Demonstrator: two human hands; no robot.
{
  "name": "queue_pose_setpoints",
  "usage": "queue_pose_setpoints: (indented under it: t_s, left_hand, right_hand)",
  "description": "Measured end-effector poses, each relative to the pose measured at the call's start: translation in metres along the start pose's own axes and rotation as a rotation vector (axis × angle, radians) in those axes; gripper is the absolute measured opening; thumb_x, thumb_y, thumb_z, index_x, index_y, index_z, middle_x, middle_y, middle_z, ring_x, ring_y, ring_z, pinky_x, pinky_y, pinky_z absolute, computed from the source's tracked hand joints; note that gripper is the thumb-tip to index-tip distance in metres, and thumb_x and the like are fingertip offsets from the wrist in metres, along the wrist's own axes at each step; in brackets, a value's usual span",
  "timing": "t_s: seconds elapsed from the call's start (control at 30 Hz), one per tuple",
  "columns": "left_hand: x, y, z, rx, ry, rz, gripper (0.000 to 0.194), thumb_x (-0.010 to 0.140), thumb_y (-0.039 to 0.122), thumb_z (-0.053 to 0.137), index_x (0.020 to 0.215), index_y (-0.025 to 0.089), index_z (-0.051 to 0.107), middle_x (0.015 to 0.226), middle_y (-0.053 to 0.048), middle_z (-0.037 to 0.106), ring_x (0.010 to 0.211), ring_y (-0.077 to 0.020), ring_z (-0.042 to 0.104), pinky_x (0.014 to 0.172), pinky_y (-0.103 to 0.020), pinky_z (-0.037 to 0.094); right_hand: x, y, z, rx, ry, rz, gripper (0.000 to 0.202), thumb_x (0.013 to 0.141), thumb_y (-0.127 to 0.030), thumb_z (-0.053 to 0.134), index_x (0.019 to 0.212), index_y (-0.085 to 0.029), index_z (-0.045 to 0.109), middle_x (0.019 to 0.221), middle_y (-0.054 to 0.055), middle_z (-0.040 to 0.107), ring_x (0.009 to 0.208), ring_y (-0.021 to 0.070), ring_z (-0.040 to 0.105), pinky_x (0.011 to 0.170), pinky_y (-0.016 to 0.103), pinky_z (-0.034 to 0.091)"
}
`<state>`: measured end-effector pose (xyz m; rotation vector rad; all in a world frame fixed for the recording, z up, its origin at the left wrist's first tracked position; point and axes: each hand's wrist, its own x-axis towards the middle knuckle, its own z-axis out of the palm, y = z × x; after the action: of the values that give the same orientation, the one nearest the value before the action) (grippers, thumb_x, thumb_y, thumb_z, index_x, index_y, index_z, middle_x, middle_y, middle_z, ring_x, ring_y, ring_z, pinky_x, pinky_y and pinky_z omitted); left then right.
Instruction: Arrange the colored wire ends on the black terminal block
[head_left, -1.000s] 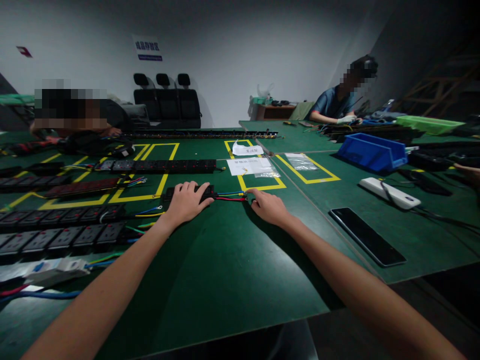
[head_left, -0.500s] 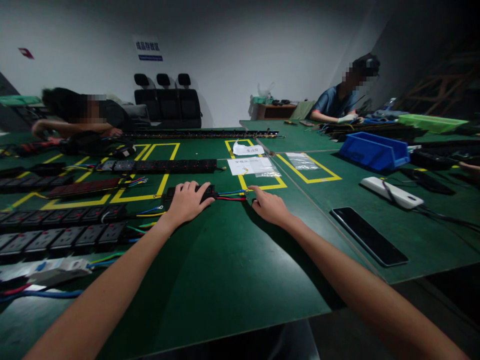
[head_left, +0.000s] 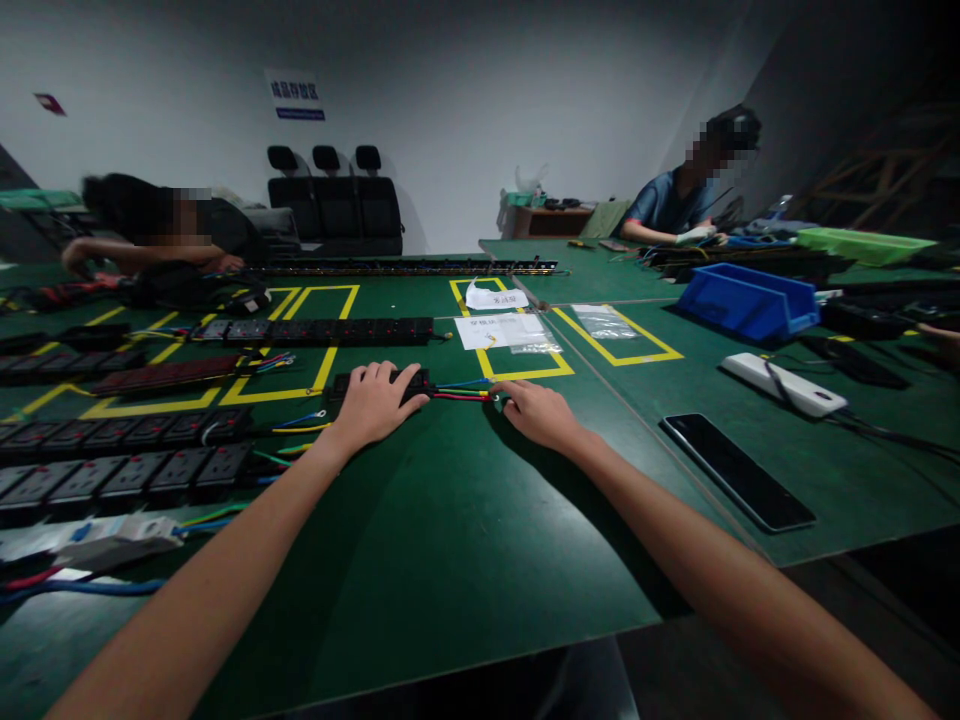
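My left hand [head_left: 380, 402] lies over a short black socket module [head_left: 343, 385], its fingers across the far side and its thumb along the near right end. Much of the module is hidden under the palm. Blue, yellow-green and red wires [head_left: 459, 394] run out of that end to the right, tipped with small ring terminals. My right hand [head_left: 538, 410] is closed at the wire tips, index finger and thumb bent around them. Its fingertips partly cover the terminals.
Rows of black socket strips [head_left: 127, 485] with loose wires lie at left. Paper labels [head_left: 499, 332] lie beyond my hands. To the right are a phone [head_left: 739, 470], a white power strip [head_left: 784, 385] and a blue bin [head_left: 750, 300]. Two people work across the table.
My right index finger has curled down onto the wire ends, and the wires have shifted slightly. My left hand stays on the socket module.
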<state>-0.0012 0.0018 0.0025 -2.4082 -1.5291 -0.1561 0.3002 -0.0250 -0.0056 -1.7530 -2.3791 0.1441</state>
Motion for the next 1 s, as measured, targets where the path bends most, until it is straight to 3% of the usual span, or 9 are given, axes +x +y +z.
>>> queue_pose_setpoints:
  t_s: [0.2, 0.4, 0.53, 0.67, 1.0]
  left_hand:
    - [-0.0003, 0.0003, -0.0015, 0.012, 0.001, 0.005, 0.075, 0.107, 0.068, 0.024, 0.159, 0.021, 0.048, 0.132, -0.021, 0.061, 0.12, -0.0378, 0.056, 0.097, -0.049, 0.041]
    - [-0.0006, 0.0017, -0.0024, 0.035, 0.002, 0.004, 0.073, 0.107, 0.067, 0.027, 0.159, 0.021, 0.049, 0.132, -0.021, 0.061, 0.119, -0.038, 0.056, 0.097, -0.049, 0.041]
    - [-0.0008, 0.0021, -0.0016, 0.048, 0.01, 0.002, 0.071, 0.107, 0.066, 0.028, 0.159, 0.022, 0.049, 0.131, -0.02, 0.061, 0.119, -0.0375, 0.057, 0.096, -0.049, 0.042]
    - [-0.0007, 0.0018, -0.0015, 0.046, 0.01, 0.006, 0.072, 0.107, 0.067, 0.027, 0.159, 0.022, 0.048, 0.132, -0.02, 0.061, 0.119, -0.0369, 0.057, 0.096, -0.048, 0.042]
    - [-0.0005, 0.0011, 0.0002, 0.037, 0.011, 0.006, 0.072, 0.107, 0.067, 0.027, 0.159, 0.021, 0.048, 0.133, -0.021, 0.061, 0.119, -0.0374, 0.057, 0.096, -0.048, 0.041]
  right_hand:
    - [-0.0003, -0.0001, -0.0012, -0.004, -0.005, 0.007, 0.049, 0.101, -0.023, 0.043, 0.143, -0.032, 0.066, 0.137, 0.006, 0.07, 0.117, 0.0275, 0.069, 0.092, 0.037, 0.053]
    - [-0.0003, -0.0015, -0.0001, -0.019, 0.002, 0.008, 0.054, 0.1, -0.022, 0.042, 0.152, -0.03, 0.055, 0.143, 0.008, 0.068, 0.117, 0.0289, 0.069, 0.091, 0.038, 0.053]
    - [-0.0001, -0.0022, 0.0004, -0.018, -0.008, 0.041, 0.05, 0.1, -0.022, 0.042, 0.149, -0.024, 0.051, 0.134, 0.011, 0.072, 0.11, 0.029, 0.071, 0.086, 0.037, 0.051]
    - [0.0011, -0.0012, 0.0021, -0.011, 0.004, 0.065, 0.043, 0.1, -0.023, 0.044, 0.142, -0.021, 0.051, 0.121, 0.012, 0.076, 0.103, 0.029, 0.072, 0.08, 0.034, 0.048]
    - [0.0026, 0.0059, 0.0045, 0.053, 0.045, -0.027, 0.025, 0.097, -0.019, 0.049, 0.112, -0.024, 0.068, 0.114, 0.005, 0.077, 0.098, 0.0226, 0.069, 0.07, 0.028, 0.038]
